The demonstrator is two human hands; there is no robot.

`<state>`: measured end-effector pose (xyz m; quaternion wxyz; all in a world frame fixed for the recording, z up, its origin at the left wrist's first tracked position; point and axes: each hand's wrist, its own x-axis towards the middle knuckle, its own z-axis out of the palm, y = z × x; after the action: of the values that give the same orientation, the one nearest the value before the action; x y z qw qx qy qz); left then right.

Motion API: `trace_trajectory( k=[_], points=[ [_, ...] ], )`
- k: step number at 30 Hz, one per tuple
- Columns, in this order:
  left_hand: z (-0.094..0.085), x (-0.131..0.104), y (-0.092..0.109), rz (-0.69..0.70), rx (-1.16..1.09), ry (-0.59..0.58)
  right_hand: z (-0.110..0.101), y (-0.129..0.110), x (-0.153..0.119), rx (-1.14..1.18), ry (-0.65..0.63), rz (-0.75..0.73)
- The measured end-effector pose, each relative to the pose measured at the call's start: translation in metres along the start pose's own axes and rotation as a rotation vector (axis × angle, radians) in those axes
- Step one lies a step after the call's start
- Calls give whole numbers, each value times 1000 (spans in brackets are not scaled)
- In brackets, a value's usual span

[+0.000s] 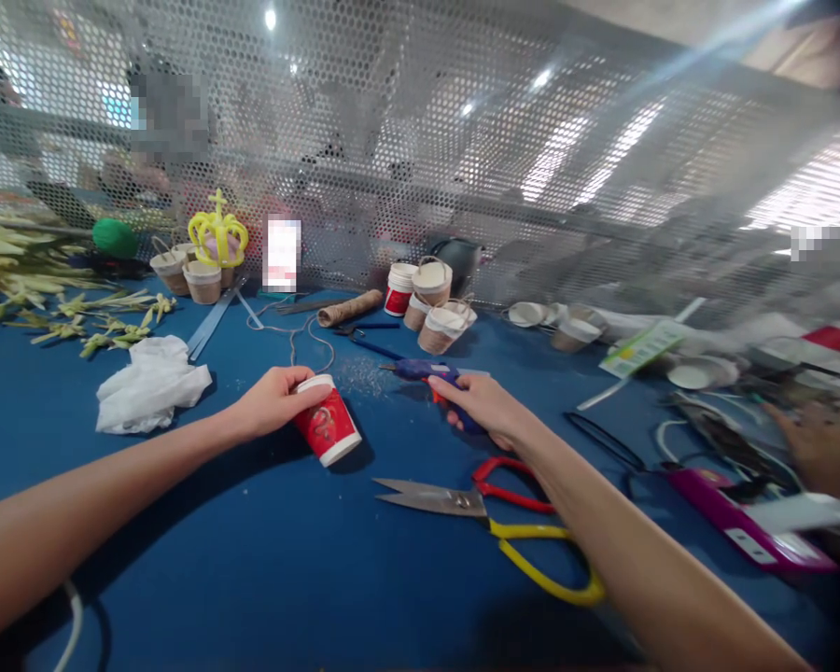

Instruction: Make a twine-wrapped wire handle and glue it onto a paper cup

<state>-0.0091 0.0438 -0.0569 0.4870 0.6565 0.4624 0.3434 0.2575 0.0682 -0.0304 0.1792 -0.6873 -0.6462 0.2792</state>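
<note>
My left hand (280, 401) is closed round a red paper cup (326, 425) with white ends, tilted above the blue table. In my right hand (480, 401) is a dark blue glue gun (427, 370), its nozzle pointing left toward the cup but apart from it. A finger lies by its orange-red trigger. Below that hand, large scissors (462, 500) with one red and one yellow handle lie spread on the table, partly under my right forearm. A loose string (314, 341) runs behind the cup to a roll of twine (350, 308).
Several twine-wrapped cups (444, 325) stand at the back, beside a perforated metal screen (364, 140). White crumpled cloth (152, 385) and dried stalks (105, 317) lie left. At right are a magenta power strip (749, 523), cables and another person's hand (822, 443).
</note>
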Motion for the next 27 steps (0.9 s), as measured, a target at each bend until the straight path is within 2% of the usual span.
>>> trace_trajectory(
  k=[3,7,11,14,15,19,23,27],
  points=[
    [0,1,-3,34,79,-3,2,8,10,-251,27,-59],
    [-8,4,3,73,216,0,3,12,16,-440,78,-106],
    [-34,14,11,75,622,133,0,5,13,-575,76,-94],
    [-56,28,8,48,1108,150,-4,-7,5,-720,92,-59],
    [-61,34,6,48,1160,153,-5,-12,3,-745,116,-69],
    [-67,57,-9,74,1235,178,-5,-28,-4,-688,189,-182],
    [-60,73,-18,160,1212,83,-2,-36,-10,-607,175,-275],
    [-55,79,-17,234,1101,21,-2,-38,-12,-545,124,-305]
  ],
)
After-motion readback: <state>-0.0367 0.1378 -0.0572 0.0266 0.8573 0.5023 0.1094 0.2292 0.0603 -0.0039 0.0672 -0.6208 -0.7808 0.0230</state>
